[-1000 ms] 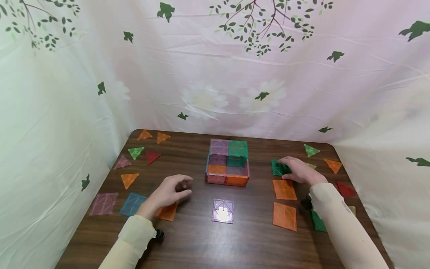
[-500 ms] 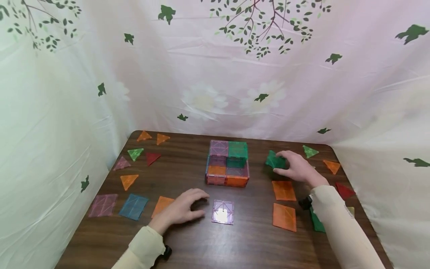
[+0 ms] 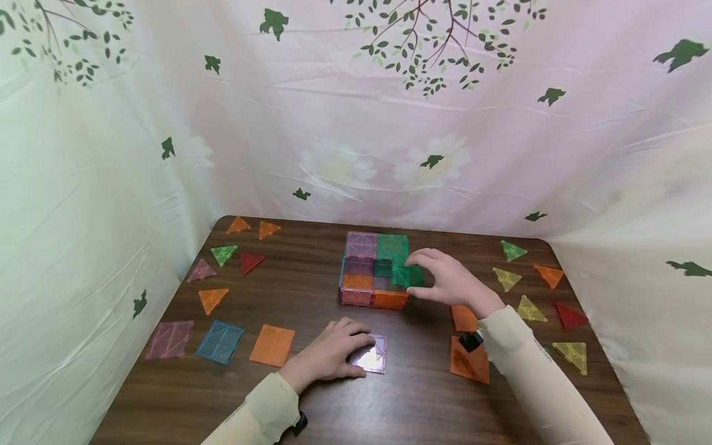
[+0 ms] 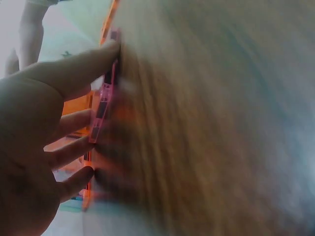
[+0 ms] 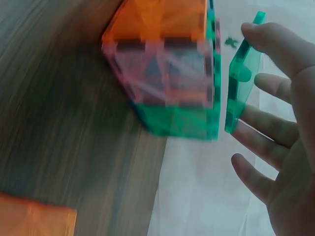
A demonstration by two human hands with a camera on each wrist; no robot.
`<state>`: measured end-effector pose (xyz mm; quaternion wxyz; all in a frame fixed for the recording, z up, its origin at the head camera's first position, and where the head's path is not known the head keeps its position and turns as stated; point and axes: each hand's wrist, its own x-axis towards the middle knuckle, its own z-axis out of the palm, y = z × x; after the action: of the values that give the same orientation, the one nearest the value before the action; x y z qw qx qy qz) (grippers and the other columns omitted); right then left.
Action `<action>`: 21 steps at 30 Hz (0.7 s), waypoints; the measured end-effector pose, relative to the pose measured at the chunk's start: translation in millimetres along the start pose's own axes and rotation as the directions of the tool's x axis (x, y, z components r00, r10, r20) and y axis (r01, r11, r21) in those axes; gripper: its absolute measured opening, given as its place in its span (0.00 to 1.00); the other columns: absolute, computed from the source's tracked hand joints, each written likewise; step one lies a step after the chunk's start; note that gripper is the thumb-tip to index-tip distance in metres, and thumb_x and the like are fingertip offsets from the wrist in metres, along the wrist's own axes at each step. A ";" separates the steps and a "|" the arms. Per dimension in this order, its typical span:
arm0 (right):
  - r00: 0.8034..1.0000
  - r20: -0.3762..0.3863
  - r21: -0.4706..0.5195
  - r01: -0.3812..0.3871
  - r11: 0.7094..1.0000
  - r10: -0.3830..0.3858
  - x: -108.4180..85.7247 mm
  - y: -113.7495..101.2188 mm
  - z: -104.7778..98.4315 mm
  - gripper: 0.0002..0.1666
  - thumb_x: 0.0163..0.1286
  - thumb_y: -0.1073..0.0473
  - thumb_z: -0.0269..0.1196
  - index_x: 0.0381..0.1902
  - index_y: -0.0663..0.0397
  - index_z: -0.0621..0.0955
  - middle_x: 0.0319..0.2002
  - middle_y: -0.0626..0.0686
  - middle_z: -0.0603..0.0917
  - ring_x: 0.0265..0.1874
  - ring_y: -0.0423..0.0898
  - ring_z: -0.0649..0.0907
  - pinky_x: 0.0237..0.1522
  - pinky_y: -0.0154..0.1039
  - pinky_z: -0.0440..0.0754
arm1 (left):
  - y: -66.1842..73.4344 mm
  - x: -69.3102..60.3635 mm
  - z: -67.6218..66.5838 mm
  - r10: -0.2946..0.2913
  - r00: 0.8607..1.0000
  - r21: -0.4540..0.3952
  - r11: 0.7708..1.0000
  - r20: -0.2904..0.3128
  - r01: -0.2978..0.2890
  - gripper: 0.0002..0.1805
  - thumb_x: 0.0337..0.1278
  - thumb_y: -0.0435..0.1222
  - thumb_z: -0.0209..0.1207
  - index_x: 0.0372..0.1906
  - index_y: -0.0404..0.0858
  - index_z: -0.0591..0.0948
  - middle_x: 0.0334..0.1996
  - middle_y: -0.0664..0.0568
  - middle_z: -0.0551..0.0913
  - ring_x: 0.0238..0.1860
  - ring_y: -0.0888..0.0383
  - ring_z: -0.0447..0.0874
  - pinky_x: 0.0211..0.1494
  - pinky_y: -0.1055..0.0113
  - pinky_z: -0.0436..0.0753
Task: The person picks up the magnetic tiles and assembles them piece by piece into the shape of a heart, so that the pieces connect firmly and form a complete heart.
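My right hand [image 3: 453, 281] holds a translucent green square magnetic tile [image 3: 405, 275] between thumb and fingers. It is above the front right of a low box of magnetic tiles [image 3: 358, 298]. The right wrist view shows this green tile [image 5: 242, 73] apart from the box [image 5: 162, 73], tilted against its top. My left hand [image 3: 336, 352] reaches over a pale purple square tile [image 3: 376, 355] on the table, its fingers fairly straight. In the left wrist view, the thumb touches the purple tile's edge [image 4: 102, 103], and the fingertips are at its far side.
Orange [image 3: 272, 345], blue [image 3: 220, 342] and purple [image 3: 169, 339] square tiles lie to the left. Two more orange squares [image 3: 469, 364] are beneath the right forearm. Several triangle tiles lie along both sides of the brown table [image 3: 411, 405]. A printed curtain [image 3: 356, 148] hangs behind.
My right hand has picked the green tile up from the right side and carried it left over the box. My left hand has moved right, from beside the orange square onto the purple tile.
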<state>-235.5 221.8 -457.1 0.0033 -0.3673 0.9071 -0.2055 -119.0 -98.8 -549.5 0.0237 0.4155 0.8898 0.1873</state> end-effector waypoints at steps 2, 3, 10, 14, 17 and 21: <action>1.000 0.012 -0.019 0.016 1.000 -0.016 7.1 -5.4 3.8 0.32 0.69 0.39 0.72 0.63 0.49 0.82 0.64 0.54 0.80 0.62 0.55 0.80 0.59 0.58 0.81 | 1.5 1.8 -1.8 0.008 1.000 0.021 1.000 0.003 -0.008 0.35 0.56 0.59 0.74 0.66 0.50 0.82 0.63 0.55 0.81 0.62 0.55 0.76 0.61 0.53 0.77; 1.000 0.019 -0.028 0.017 0.999 -0.017 10.3 -7.1 5.8 0.32 0.68 0.39 0.72 0.63 0.48 0.83 0.64 0.53 0.81 0.62 0.54 0.80 0.60 0.57 0.81 | 1.9 2.3 -2.9 0.016 1.000 0.032 0.999 0.004 -0.016 0.35 0.56 0.59 0.74 0.66 0.50 0.82 0.62 0.56 0.81 0.61 0.55 0.76 0.60 0.54 0.77; 0.999 0.031 -0.092 0.046 0.995 -0.043 19.9 -12.4 16.7 0.32 0.68 0.39 0.72 0.63 0.49 0.83 0.64 0.55 0.81 0.62 0.57 0.79 0.59 0.58 0.80 | 0.4 2.2 -16.0 0.101 0.994 -0.028 0.994 -0.047 -0.102 0.34 0.51 0.57 0.76 0.63 0.50 0.83 0.59 0.59 0.83 0.55 0.60 0.77 0.53 0.63 0.78; 0.998 0.020 -0.107 0.062 0.992 -0.061 21.2 -12.1 18.8 0.32 0.67 0.41 0.73 0.63 0.51 0.84 0.63 0.55 0.81 0.61 0.56 0.79 0.59 0.58 0.80 | -4.2 2.0 -28.4 0.127 0.986 -0.068 0.989 -0.113 -0.135 0.33 0.49 0.54 0.78 0.61 0.48 0.84 0.60 0.58 0.83 0.57 0.59 0.77 0.58 0.60 0.79; 0.997 0.022 -0.102 0.072 0.992 -0.070 22.7 -12.8 19.4 0.32 0.67 0.41 0.74 0.62 0.52 0.84 0.62 0.56 0.82 0.61 0.56 0.78 0.60 0.57 0.80 | -9.8 3.6 -43.0 0.132 0.977 -0.078 0.986 -0.165 -0.146 0.33 0.50 0.53 0.78 0.62 0.46 0.84 0.61 0.55 0.82 0.60 0.57 0.77 0.60 0.57 0.79; 0.996 0.010 -0.101 0.093 0.991 -0.092 23.9 -13.6 21.0 0.32 0.66 0.43 0.75 0.61 0.53 0.84 0.60 0.56 0.82 0.60 0.56 0.78 0.60 0.57 0.79 | -23.0 13.2 -67.8 0.108 0.955 -0.079 0.988 -0.275 -0.134 0.32 0.51 0.50 0.78 0.62 0.45 0.84 0.63 0.52 0.82 0.61 0.55 0.77 0.62 0.53 0.79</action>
<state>-240.7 189.3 -467.7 -0.0225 -0.4091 0.8983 -0.1583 -157.9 -123.6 -493.2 -0.0893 0.4381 0.8475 0.2861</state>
